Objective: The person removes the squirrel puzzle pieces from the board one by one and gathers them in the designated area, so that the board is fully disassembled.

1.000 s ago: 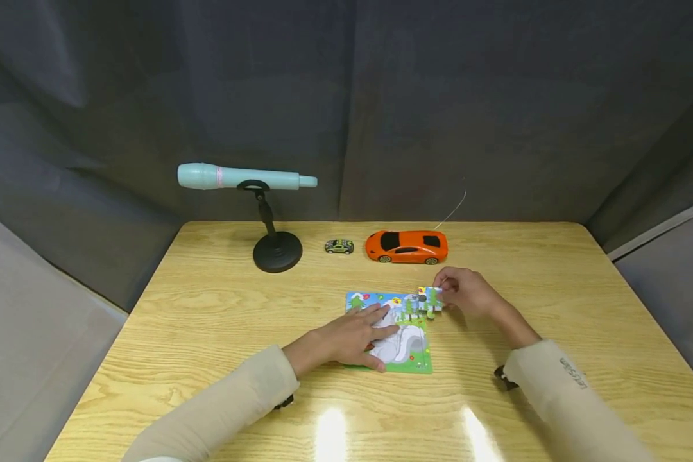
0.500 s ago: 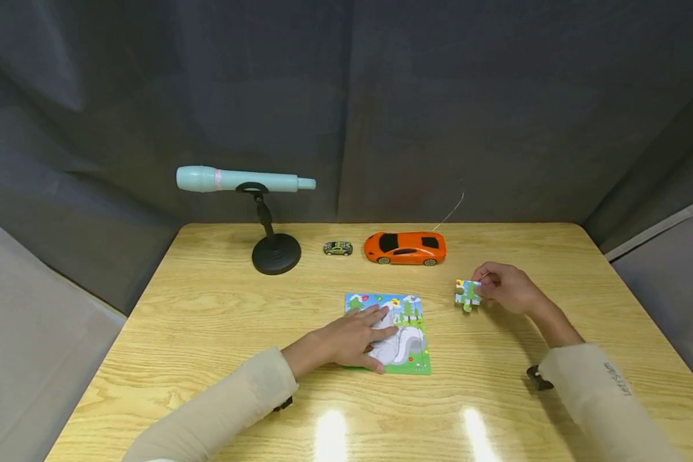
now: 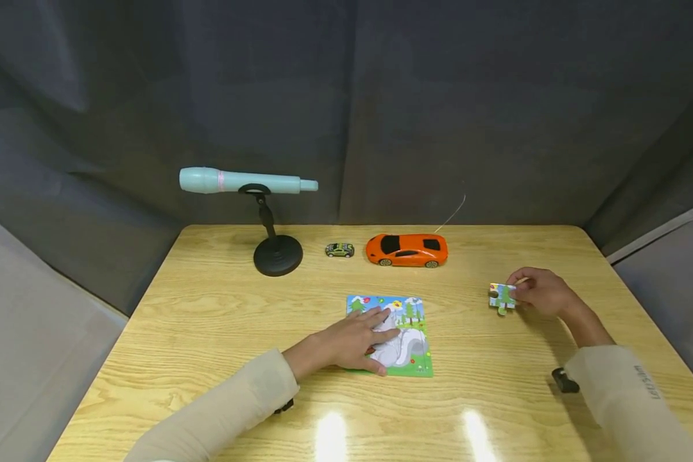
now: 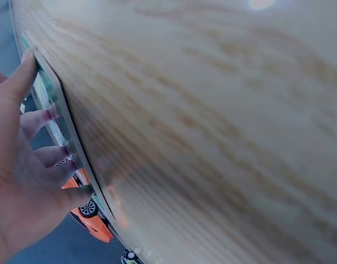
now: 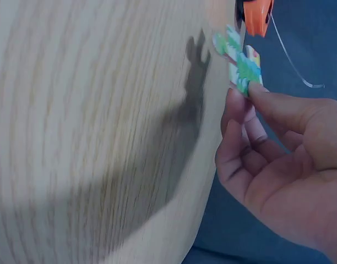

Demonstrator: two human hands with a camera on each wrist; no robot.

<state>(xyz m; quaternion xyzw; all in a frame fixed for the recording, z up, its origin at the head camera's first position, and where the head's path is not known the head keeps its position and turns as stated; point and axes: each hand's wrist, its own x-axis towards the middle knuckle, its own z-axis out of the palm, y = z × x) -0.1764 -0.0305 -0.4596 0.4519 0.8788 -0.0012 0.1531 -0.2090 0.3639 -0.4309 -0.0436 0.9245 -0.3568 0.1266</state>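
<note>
A square picture puzzle [image 3: 416, 321] with a grey animal, trees and flowers lies on the wooden table. My left hand [image 3: 352, 340] rests flat over its left part, fingers spread, hiding some of the picture; in the left wrist view the same hand [image 4: 25, 159] lies along the board's edge. Off to the right, my right hand [image 3: 545, 292] pinches a jigsaw piece [image 3: 501, 298] printed with a green tree, between thumb and fingertips. The right wrist view shows that piece [image 5: 245, 69] raised off the table, its shadow falling on the wood.
Along the back of the table stand an orange toy car [image 3: 407, 250] with a thin wire behind it, a small patterned toy car [image 3: 339, 250] and a light-blue microphone [image 3: 248, 181] on a black stand [image 3: 278, 255]. A dark curtain [image 3: 468, 115] hangs behind.
My right hand has carried the jigsaw piece rightward, from over the puzzle's upper right corner to well off the board. My left hand has stayed on the puzzle.
</note>
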